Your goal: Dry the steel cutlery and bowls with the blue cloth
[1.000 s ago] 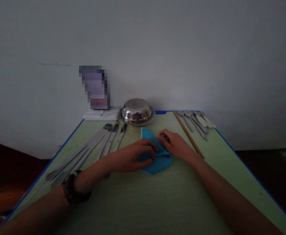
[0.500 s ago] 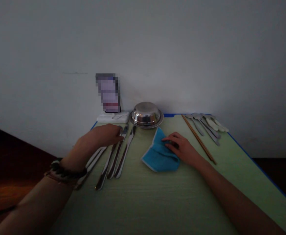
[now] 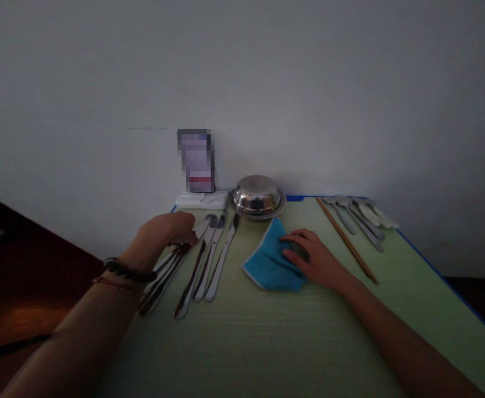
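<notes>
i have the left hand (image 3: 170, 229) left of centre in the frame, arched over the upper part of a cluster of metal flatware (image 3: 156, 296). its fingers curl down and partly hide one another; i can't tell whether they are pinching a piece or only touching it. a dark beaded bracelet (image 3: 130, 271) circles that wrist.

just right of that hand, three knives (image 3: 222, 263) lie side by side, handles toward the bottom of the frame.

the right hand (image 3: 314, 257) is right of centre, at the right part of a blue cloth (image 3: 269, 268). its fingers are loosely bent, with a gap between thumb and forefinger, and the tips are at the fabric. the cloth lies creased near the middle of the frame, its pale edge toward the left.

above the cloth i see an upturned metal bowl (image 3: 259, 193). left of it, a blurred-out phone (image 3: 198, 160) stands upright at a white base (image 3: 184, 200). toward the right, a pair of chopsticks (image 3: 348, 243) slants beside a group of spoons (image 3: 355, 215) on the pale green table (image 3: 242, 342).
</notes>
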`<state>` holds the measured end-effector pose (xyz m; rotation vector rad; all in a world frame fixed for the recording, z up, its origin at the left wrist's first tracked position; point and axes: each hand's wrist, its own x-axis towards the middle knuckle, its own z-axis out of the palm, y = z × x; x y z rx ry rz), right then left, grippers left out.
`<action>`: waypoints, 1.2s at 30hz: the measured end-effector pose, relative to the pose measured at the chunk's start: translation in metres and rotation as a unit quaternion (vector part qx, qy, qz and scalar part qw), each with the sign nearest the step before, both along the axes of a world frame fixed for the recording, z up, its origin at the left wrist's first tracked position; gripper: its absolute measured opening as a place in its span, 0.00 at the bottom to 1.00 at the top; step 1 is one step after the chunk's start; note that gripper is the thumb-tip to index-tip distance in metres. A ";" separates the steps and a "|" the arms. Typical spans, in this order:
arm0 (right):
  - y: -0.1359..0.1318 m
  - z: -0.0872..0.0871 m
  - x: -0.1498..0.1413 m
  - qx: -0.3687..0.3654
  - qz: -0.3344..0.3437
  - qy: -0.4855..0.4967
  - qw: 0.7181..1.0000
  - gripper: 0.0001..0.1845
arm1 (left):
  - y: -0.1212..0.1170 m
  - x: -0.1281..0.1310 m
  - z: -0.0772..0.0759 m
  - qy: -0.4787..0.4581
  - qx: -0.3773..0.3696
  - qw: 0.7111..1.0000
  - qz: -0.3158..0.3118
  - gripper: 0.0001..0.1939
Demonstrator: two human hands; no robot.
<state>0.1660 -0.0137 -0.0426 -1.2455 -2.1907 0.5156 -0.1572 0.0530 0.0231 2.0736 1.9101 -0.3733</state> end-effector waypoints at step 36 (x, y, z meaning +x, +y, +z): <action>-0.014 0.011 -0.005 0.032 0.020 -0.056 0.998 0.32 | -0.002 -0.016 0.031 -0.169 -0.070 0.981 -0.066 0.10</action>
